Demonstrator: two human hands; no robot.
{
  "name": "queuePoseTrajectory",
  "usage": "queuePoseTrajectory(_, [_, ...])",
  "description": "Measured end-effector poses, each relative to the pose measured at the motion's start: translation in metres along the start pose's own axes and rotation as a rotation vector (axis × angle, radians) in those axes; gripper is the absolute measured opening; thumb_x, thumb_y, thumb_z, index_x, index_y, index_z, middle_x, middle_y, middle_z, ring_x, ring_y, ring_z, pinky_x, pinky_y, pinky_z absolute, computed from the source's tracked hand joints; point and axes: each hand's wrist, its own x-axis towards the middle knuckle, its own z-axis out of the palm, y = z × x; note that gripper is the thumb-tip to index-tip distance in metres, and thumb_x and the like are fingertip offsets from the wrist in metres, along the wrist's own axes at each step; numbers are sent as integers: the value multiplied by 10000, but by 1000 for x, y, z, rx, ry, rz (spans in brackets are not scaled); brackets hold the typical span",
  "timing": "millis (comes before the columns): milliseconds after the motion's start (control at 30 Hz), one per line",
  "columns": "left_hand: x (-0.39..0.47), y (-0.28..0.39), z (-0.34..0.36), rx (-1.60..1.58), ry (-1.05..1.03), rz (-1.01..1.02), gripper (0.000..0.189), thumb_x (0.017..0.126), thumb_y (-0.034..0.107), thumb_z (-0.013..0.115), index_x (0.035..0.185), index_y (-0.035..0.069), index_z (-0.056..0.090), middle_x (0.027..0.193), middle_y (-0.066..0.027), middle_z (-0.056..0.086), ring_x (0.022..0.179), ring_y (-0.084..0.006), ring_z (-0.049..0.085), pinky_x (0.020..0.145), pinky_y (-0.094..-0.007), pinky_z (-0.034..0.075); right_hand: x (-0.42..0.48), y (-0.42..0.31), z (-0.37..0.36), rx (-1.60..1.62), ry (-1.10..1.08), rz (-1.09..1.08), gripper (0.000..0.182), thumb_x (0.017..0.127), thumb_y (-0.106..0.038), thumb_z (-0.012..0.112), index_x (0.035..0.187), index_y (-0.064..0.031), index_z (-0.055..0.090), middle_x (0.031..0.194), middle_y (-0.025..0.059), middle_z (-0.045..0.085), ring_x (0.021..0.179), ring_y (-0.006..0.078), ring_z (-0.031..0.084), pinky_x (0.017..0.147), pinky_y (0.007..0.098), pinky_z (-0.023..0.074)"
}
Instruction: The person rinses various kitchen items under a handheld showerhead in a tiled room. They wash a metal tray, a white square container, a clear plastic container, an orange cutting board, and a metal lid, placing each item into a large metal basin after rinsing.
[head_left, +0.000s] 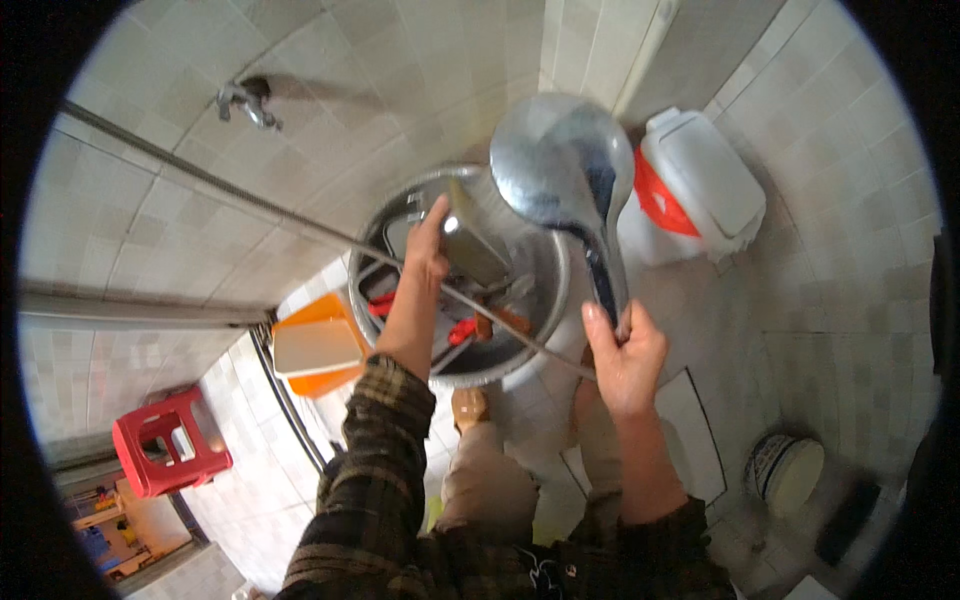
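My right hand (628, 356) grips the handle of a large chrome handheld shower head (551, 161), raised to the right of a round metal basin (495, 379). A flexible metal hose (300, 217) runs from the upper left, behind my left wrist, to my right hand. Over the basin my left hand (429, 244) holds a shiny rectangular metal container (472, 251), tilted. Blurred streaks like water lie between shower head and container. Inside the basin are a red-handled utensil (463, 331), another red piece (381, 304) and a brown item (510, 321), partly hidden by my arm and the hose.
An orange bin (319, 384) stands left of the basin, a red plastic stool (176, 442) farther left. On the right are a white lidded bin (709, 176) with a red liner and a round patterned container (784, 474). A tap (247, 105) juts from the tiled wall.
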Motion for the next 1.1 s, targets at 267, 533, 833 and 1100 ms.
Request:
queuePoseTrajectory(267, [-21,-5,18,1326,-330,311,321,773,278,853,879,8,717,812,-68,736,850,-187,699,755,-378,551,-1,8,2,62,15,113,389,878,-218,801,690,-46,507,596,-50,405,572,50,348,487,264,321])
queuePoseTrajectory(533, [-72,-58,25,2309,-377,392,136,843,263,655,892,163,731,899,-106,740,889,-290,719,853,-451,506,2,0,-2,125,-96,225,324,906,-222,772,729,-45,565,634,-72,446,596,35,368,513,251,325])
queuePoseTrajectory(833, [-60,-85,-29,2405,-202,679,146,879,196,576,837,184,716,804,-51,711,842,-222,693,922,-424,379,5,1,-8,122,-221,298,284,913,-232,762,771,-37,611,642,-86,470,590,28,372,508,245,332])
queuePoseTrajectory(1100, [-53,-80,-31,2219,-135,1070,78,805,214,616,790,159,668,777,-44,667,760,-225,656,853,-397,386,1,0,6,198,-100,221,313,905,-215,775,734,-60,563,625,-84,440,586,22,379,499,240,327])
